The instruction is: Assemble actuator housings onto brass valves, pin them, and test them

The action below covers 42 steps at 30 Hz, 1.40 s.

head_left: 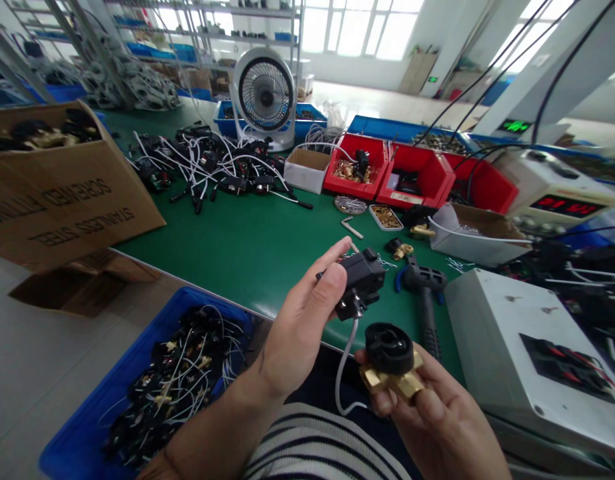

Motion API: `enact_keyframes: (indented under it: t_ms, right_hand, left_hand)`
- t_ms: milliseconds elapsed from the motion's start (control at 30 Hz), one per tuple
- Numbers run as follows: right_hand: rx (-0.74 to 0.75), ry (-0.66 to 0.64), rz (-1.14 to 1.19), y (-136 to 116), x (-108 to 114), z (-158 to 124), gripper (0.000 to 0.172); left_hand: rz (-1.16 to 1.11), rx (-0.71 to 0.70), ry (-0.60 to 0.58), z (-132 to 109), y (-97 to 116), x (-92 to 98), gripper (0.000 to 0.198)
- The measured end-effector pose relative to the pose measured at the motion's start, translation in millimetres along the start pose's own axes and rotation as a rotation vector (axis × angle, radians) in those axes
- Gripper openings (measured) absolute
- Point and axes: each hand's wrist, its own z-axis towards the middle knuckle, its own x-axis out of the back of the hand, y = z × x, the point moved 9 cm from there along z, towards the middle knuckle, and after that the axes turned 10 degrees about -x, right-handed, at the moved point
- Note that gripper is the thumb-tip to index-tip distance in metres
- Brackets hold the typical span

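Note:
My left hand (300, 323) is closed around a small black plastic switch unit (360, 283) with a white cable (343, 373) hanging from it, held above the near edge of the green bench. My right hand (437, 417) sits lower and to the right, its fingers gripping a brass valve fitting with a black round cap (392, 360). The two parts are a short gap apart, the black unit just above the cap.
Green bench (257, 240) carries a pile of wired black parts (212, 163), a fan (264, 93), red bins (382, 170), a black-handled tool (427, 297) and white boxes (527, 353). A blue crate of wired parts (172, 380) lies at lower left, a cardboard box (52, 180) at left.

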Motion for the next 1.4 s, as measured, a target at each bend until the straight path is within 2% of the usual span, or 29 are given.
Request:
enact_keyframes:
  t_ms: [200,367,500,667,767,867,1033,1167,1300,1400]
  right_hand:
    - [-0.016,0.011,-0.019,1.7,-3.5,1.6,0.048]
    - [0.002,0.004,-0.023,-3.9,-9.3,1.3,0.04]
    - [-0.046,-0.067,-0.021,-3.8,-16.5,-0.2,0.043]
    - [0.073,0.007,-0.195,-7.9,-5.3,0.3,0.04]
    - [0.1,0.04,-0.238,-8.1,-1.5,4.2,0.042]
    - [0.093,0.021,-0.185,-12.4,-3.7,10.3,0.036]
    - [0.101,-0.019,-0.11,-19.9,-4.5,17.3,0.03]
    - [0.128,0.062,-0.213,-18.8,10.9,19.3,0.035]
    - [0.359,0.258,-0.381,-45.5,22.9,15.4,0.047]
    - [0.494,0.284,-0.255,-65.5,15.5,12.0,0.042]
  left_hand:
    - [0.104,-0.08,-0.085,-0.7,7.7,-6.0,0.047]
    - [0.262,-0.18,-0.195,-6.5,17.3,-16.9,0.046]
    - [0.377,-0.336,-0.208,-10.7,33.8,-23.1,0.047]
    - [0.552,-0.527,-0.292,-12.7,48.6,-32.4,0.047]
    - [0.624,-0.533,-0.363,-10.7,42.8,-32.8,0.049]
    - [0.648,-0.507,-0.413,-9.4,33.3,-30.5,0.056]
    - [0.94,-0.527,-0.418,-12.8,25.1,-27.7,0.096]
    - [1.121,-0.518,-0.387,-15.5,22.5,-27.7,0.09]
    - [1.02,-0.508,-0.32,-18.7,22.4,-30.5,0.08]
    - [0.911,-0.456,-0.349,-24.4,16.3,-38.4,0.082]
